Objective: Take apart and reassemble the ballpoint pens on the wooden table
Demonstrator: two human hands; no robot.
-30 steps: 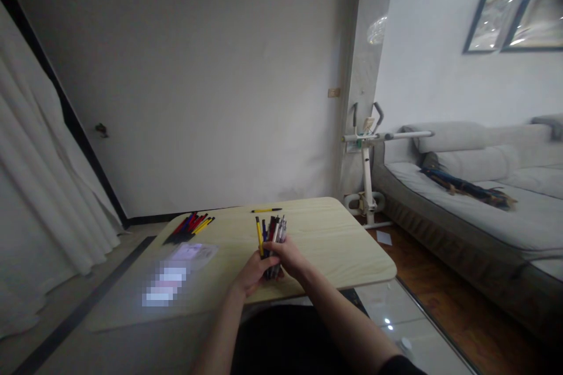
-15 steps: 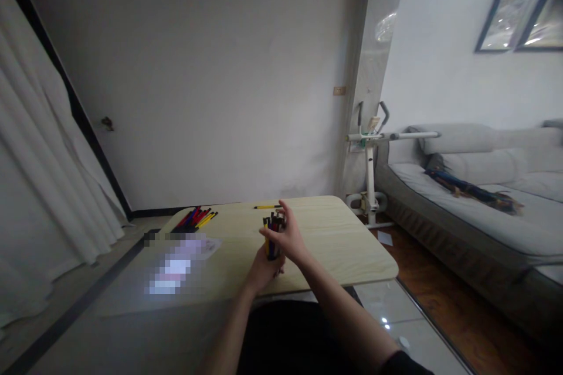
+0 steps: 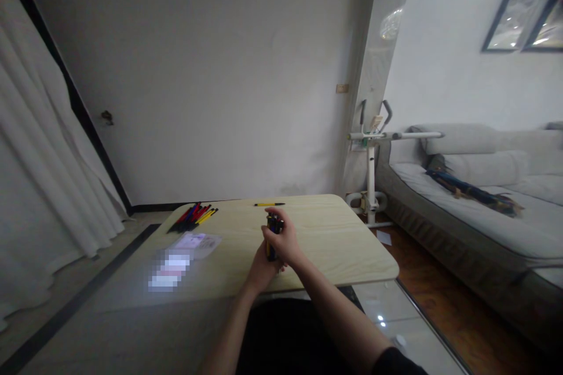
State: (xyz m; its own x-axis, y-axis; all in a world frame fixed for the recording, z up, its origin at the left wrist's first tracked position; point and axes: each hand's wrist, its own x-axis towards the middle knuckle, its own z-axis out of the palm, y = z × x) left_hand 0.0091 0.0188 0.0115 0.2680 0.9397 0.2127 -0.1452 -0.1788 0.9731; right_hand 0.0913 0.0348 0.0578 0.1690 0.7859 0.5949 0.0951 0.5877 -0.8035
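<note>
A bundle of pens (image 3: 273,225) stands upright over the light wooden table (image 3: 334,246), gripped from both sides. My left hand (image 3: 261,272) is wrapped round the bottom of the bundle. My right hand (image 3: 281,241) is closed round its upper part, with only the pen tips showing above the fingers. A single yellow pen (image 3: 268,204) lies flat on the table just beyond the bundle. A loose pile of red, blue and yellow pens (image 3: 194,217) lies at the table's far left corner.
A clear plastic sleeve (image 3: 196,241) lies on the table left of my hands. A white exercise bike (image 3: 369,155) stands past the table's right end, with a grey sofa (image 3: 475,199) beyond it. White curtains (image 3: 39,176) hang at the left.
The pens stood fanned out above my hands; now my right hand has come up and closed round the top, gathering them into a tight bundle. The view has shifted slightly right.
</note>
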